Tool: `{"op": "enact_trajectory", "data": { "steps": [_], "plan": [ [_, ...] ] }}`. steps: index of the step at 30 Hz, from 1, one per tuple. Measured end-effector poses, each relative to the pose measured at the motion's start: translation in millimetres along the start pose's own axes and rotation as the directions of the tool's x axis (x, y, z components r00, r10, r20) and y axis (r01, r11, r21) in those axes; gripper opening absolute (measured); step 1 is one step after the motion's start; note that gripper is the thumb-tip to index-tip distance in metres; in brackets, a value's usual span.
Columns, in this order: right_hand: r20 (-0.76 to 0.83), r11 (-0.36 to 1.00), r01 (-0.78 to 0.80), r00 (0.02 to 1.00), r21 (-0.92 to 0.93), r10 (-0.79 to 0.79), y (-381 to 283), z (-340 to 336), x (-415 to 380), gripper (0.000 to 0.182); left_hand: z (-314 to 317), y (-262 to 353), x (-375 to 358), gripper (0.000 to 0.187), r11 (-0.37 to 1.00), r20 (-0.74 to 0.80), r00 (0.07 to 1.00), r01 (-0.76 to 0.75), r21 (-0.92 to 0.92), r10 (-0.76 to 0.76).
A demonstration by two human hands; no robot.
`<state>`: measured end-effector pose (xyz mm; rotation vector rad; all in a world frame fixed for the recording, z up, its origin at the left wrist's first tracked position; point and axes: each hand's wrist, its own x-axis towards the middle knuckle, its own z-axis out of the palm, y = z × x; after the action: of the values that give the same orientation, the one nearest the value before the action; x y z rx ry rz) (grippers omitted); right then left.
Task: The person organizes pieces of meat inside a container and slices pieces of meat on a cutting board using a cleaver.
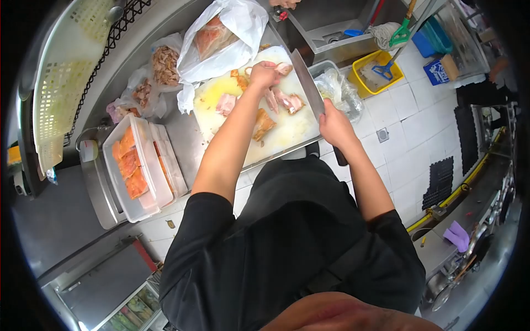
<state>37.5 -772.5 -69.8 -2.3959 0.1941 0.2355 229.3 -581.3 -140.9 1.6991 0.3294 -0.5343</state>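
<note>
My right hand (335, 126) grips a large knife (308, 83), its broad blade held over the right side of the white cutting board (281, 144). Across the board, my left hand (265, 74) is closed on a pale pink piece of meat (284, 68), just left of the blade's far end. Below that hand lie cut chunks of meat (290, 102). A browned piece of meat (264, 124) is nearer to me, and another pink chunk (226, 104) lies to the left. Yellowish liquid stains the board's left part.
Behind the board sits a white plastic bag (251, 27) with a large meat piece. Bags of cut meat (165, 66) stand left, beside a plastic tub (156, 190) holding orange-coloured slabs (130, 165). A sink (331, 38) and a yellow bucket (359, 77) are right.
</note>
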Motion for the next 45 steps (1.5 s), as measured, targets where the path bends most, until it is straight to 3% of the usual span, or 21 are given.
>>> {"op": "enact_trajectory", "data": {
  "steps": [1, 2, 3, 4, 5, 7, 14, 23, 27, 30, 32, 33, 36, 39, 41, 44, 45],
  "plan": [
    [-0.019, 1.000, 0.014, 1.000, -0.026, -0.015, 4, 5, 5, 0.036, 0, -7, 7, 0.028, 1.000, 0.006, 1.000, 0.003, -0.011, -0.003],
    [-0.040, 0.998, 0.028, 0.999, -0.051, -0.030, 3, 8, 12, 0.033, 0, -3, 6, 0.026, 0.953, -0.082, 0.995, -0.030, 0.302, 0.058],
    [-0.040, 0.998, 0.029, 0.999, -0.064, -0.032, 6, 9, 19, 0.033, 1, 2, 5, 0.025, 0.810, -0.149, 0.978, -0.032, 0.586, 0.146],
    [-0.007, 0.992, 0.037, 0.999, -0.121, -0.038, 8, 12, 25, 0.033, 4, 3, 1, 0.024, 0.728, -0.139, 0.957, -0.096, 0.678, 0.255],
    [0.030, 0.983, 0.049, 0.999, -0.176, -0.044, 5, 11, 29, 0.032, 4, 1, -1, 0.024, 0.736, -0.144, 0.957, -0.094, 0.670, 0.254],
    [0.061, 0.970, 0.068, 0.997, -0.233, -0.055, 0, 6, 35, 0.032, 4, -1, -2, 0.028, 0.549, 0.013, 0.947, -0.198, 0.812, 0.321],
    [0.191, 0.868, 0.204, 0.973, -0.452, -0.129, -11, -7, 58, 0.033, 19, 6, -16, 0.034, 0.611, -0.062, 0.942, -0.163, 0.774, 0.330],
    [0.251, 0.850, 0.264, 0.954, -0.456, -0.162, -8, 25, 92, 0.026, 15, 8, -8, 0.029, 0.638, -0.050, 0.962, -0.139, 0.757, 0.269],
    [0.264, 0.864, 0.243, 0.955, -0.442, -0.133, -8, 25, 98, 0.026, 15, 5, -11, 0.041, 0.629, -0.084, 0.955, -0.119, 0.768, 0.284],
    [0.224, 0.895, 0.244, 0.960, -0.373, -0.169, -9, 2, 97, 0.026, 18, 15, -16, 0.056, 0.597, -0.053, 0.960, -0.127, 0.792, 0.274],
    [0.079, 0.962, 0.137, 0.989, -0.237, -0.122, -15, -20, 82, 0.029, 24, 22, -29, 0.075, 0.558, -0.003, 0.969, -0.141, 0.818, 0.249],
    [0.082, 0.961, 0.143, 0.988, -0.237, -0.127, -16, -31, 78, 0.029, 29, 23, -28, 0.075, 0.560, -0.009, 0.968, -0.137, 0.817, 0.249],
    [-0.027, 0.976, 0.072, 0.997, -0.205, -0.079, -2, -50, 68, 0.034, 35, 16, -9, 0.064, 0.328, 0.206, 0.944, -0.285, 0.900, 0.256],
    [-0.091, 0.987, 0.105, 0.989, -0.125, -0.116, 19, -47, 53, 0.031, 37, 3, 6, 0.055, 0.377, 0.195, 0.923, -0.319, 0.869, 0.330],
    [-0.064, 1.000, 0.001, 0.998, 0.002, -0.001, 29, -45, 45, 0.028, 35, 9, 1, 0.055, 0.354, 0.229, 0.941, -0.309, 0.883, 0.251],
    [-0.153, 0.979, 0.165, 0.971, -0.121, -0.183, 48, -41, 31, 0.029, 28, 12, -5, 0.052, 0.425, 0.201, 0.936, -0.314, 0.849, 0.290],
    [-0.104, 1.000, 0.022, 0.994, -0.020, -0.024, 50, -41, 28, 0.030, 25, 14, -6, 0.051, 0.453, 0.189, 0.937, -0.310, 0.836, 0.293]
  ]
}}
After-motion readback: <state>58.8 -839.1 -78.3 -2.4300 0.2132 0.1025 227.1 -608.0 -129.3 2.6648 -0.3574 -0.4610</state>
